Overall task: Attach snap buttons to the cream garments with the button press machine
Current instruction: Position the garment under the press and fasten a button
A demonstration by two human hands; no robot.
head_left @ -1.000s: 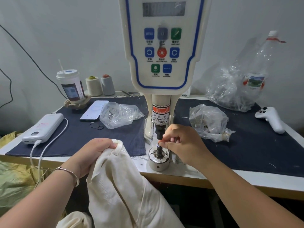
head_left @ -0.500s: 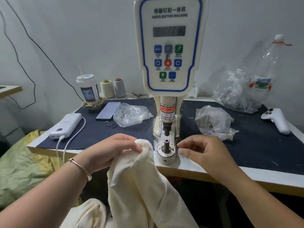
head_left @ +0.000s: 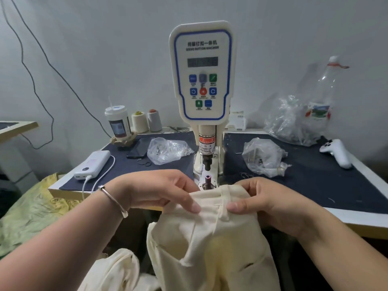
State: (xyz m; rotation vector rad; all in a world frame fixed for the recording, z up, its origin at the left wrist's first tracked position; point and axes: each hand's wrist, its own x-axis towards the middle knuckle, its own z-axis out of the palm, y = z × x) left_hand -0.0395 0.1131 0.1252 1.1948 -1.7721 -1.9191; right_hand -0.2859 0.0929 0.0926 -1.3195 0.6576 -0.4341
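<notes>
From my head camera, my left hand (head_left: 165, 192) and my right hand (head_left: 270, 200) both pinch the top edge of the cream garment (head_left: 212, 238), thumbs on my side and fingers curled behind, with a belt loop (head_left: 224, 203) lying between them. The cloth hangs off the front edge of the tabletop (head_left: 344, 216), just short of the button press machine (head_left: 202, 80). Its lower die (head_left: 207, 181) stands bare at the front edge, a small pinkish piece seated on its post, and the upper punch (head_left: 207, 162) is raised clear above it.

As I judge it, this press is only being set up: the die looks loaded, but the fabric is not yet over it and no snap shows on the part of the garment I can see. Left to do are laying the waistband on the die, pressing, and then the rest. More cream cloth (head_left: 117, 269) lies low at my left; whether it is finished I cannot tell. Two clear bags (head_left: 168, 151) (head_left: 264, 157) hold small parts either side of the machine.
</notes>
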